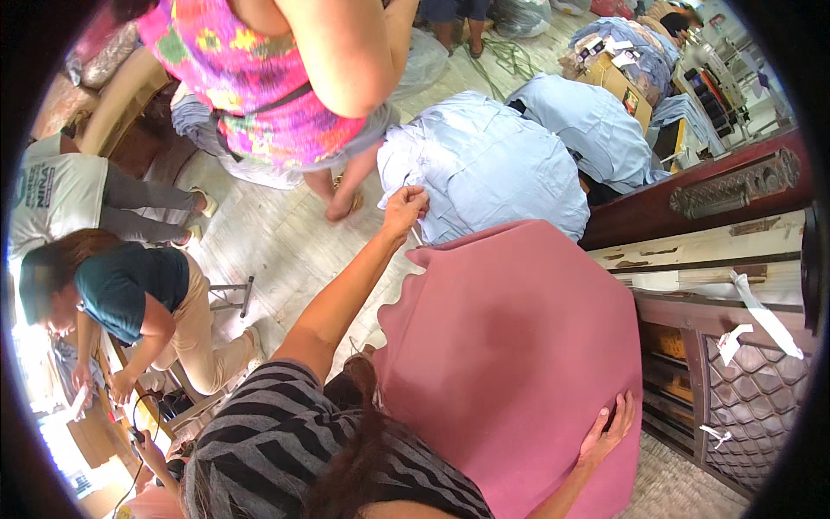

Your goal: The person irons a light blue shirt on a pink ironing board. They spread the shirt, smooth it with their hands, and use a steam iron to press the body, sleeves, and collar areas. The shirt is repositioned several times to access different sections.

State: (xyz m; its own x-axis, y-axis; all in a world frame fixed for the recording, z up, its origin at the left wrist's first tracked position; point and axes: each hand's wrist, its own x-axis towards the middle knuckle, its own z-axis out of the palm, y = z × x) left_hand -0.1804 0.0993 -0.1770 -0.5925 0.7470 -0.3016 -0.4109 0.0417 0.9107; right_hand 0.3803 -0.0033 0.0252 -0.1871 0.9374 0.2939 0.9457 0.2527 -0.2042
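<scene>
Stretched out far ahead, my left hand [405, 212] has its fingers closed in a pinch at the near left edge of a large heap of light blue cloth [493, 164]. A thin whitish strip hangs just below the fingers; what it is I cannot tell. My right hand [609, 428] lies flat with fingers apart on a pink covered tabletop [519, 346]. The pink cover hangs in wavy folds along the left edge.
A second blue cloth bundle [588, 130] sits behind the first. A person in a floral top [259, 95] stands ahead. Someone in a dark green shirt [134, 290] bends at the left near a stool [233, 297]. At right are a dark wooden frame [692, 208] and a metal grille [761, 389].
</scene>
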